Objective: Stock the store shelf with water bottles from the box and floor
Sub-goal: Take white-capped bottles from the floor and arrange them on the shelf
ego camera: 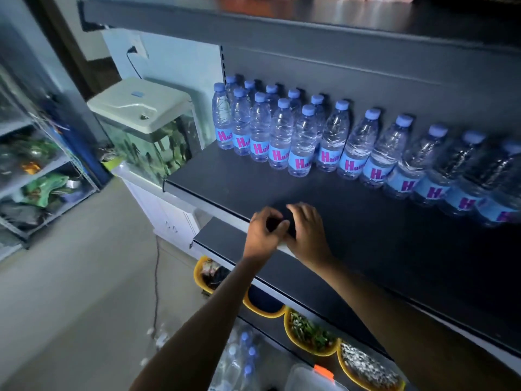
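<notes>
Clear water bottles [303,142] with light-blue caps and blue labels stand along the back of the dark shelf [225,176], two deep at the left and in a single row to the right. More bottles [244,358] lie on the floor below. My left hand [262,231] and right hand [308,232] meet at the shelf's front edge. Their fingers curl around a small dark object [279,224] that I cannot identify. Neither hand holds a bottle.
A lower shelf [222,235] juts out under my hands, with yellow bowls [308,331] of dried goods beneath it. To the left of the shelf stands a fish tank [146,128] on a white cabinet. A rack of goods [42,179] lines the far left.
</notes>
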`<state>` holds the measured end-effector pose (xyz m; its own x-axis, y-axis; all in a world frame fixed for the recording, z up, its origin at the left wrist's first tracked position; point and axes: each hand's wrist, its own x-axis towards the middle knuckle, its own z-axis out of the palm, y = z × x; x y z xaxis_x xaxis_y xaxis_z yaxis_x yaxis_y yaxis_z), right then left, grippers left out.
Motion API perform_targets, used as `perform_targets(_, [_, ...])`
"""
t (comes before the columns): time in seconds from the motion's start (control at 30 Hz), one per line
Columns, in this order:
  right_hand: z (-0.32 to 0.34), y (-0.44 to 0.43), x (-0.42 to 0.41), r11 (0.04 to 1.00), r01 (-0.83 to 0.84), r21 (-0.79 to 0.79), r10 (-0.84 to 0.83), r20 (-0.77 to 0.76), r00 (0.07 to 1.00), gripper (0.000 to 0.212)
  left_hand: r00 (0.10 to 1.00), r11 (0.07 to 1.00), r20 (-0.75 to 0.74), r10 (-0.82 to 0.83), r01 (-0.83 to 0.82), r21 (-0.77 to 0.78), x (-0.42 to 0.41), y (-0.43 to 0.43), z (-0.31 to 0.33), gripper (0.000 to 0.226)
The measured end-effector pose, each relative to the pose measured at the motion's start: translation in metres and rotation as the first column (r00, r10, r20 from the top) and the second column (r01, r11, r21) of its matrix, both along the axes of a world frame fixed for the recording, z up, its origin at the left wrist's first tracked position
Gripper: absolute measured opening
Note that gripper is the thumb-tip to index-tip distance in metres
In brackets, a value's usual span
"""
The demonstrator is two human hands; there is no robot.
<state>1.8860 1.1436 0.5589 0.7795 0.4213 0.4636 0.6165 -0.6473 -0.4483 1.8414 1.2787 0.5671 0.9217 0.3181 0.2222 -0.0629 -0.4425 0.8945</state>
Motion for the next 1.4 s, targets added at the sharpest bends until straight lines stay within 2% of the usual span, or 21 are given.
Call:
perform_targets(0.1, [-0.007,-0.016,-0.036,0.998,-0.060,0.026,0.059,0.038,0.998,0.046,0.999,0.993,-0.018,0.029,-0.031,-0.114,-0.045,-0.017,-0.005,0.027])
perform_targets(0.23, [-0.029,-0.046,-0.086,0.988,-0.153,-0.019,0.154,0.060,0.986,0.050,0.993,0.974,-0.031,0.118,-0.122,-0.192,-0.114,-0.046,-0.024,0.023])
perform_targets(0.33, [-0.055,-0.070,-0.124,0.976,-0.217,-0.029,0.218,0.068,0.974,0.054,0.961,0.917,-0.144,0.235,-0.268,-0.295,-0.176,-0.064,-0.056,0.019])
perform_targets(0.4, [-0.076,-0.084,-0.149,0.968,-0.248,-0.040,0.250,0.048,0.967,0.054,0.929,0.877,-0.223,0.296,-0.357,-0.323,-0.221,-0.079,-0.082,0.026])
perform_targets(0.5, [-0.122,-0.104,-0.187,0.953,-0.300,-0.047,0.298,-0.041,0.954,0.053,0.864,0.820,-0.335,0.377,-0.479,-0.314,-0.289,-0.105,-0.121,0.037])
perform_targets(0.57, [-0.153,-0.120,-0.212,0.950,-0.304,-0.071,0.291,-0.155,0.944,0.055,0.822,0.795,-0.407,0.398,-0.531,-0.295,-0.328,-0.123,-0.150,0.045])
perform_targets(0.67, [-0.199,-0.144,-0.248,0.944,-0.318,-0.093,0.286,-0.254,0.924,0.053,0.749,0.752,-0.533,0.395,-0.596,-0.280,-0.377,-0.143,-0.197,0.054])
perform_targets(0.77, [-0.242,-0.164,-0.273,0.933,-0.333,-0.134,0.265,-0.366,0.892,0.054,0.670,0.749,-0.639,0.378,-0.627,-0.215,-0.408,-0.153,-0.237,0.074])
perform_targets(0.9, [-0.301,-0.172,-0.291,0.910,-0.361,-0.205,0.203,-0.540,0.817,0.062,0.593,0.738,-0.712,0.375,-0.656,-0.157,-0.425,-0.154,-0.297,0.085])
perform_targets(1.1, [-0.406,-0.141,-0.288,0.912,-0.345,-0.223,0.146,-0.609,0.780,0.064,0.519,0.775,-0.787,0.334,-0.626,-0.084,-0.406,-0.133,-0.411,0.083])
perform_targets(1.23, [-0.492,-0.108,-0.278,0.923,-0.300,-0.242,0.060,-0.679,0.731,0.067,0.528,0.851,-0.771,0.356,-0.524,0.035,-0.368,-0.111,-0.499,0.077])
perform_targets(1.4, [-0.603,-0.062,-0.255,0.932,-0.267,-0.244,0.007,-0.726,0.687,0.065,0.562,0.922,-0.776,0.286,-0.381,0.064,-0.313,-0.069,-0.606,0.086])
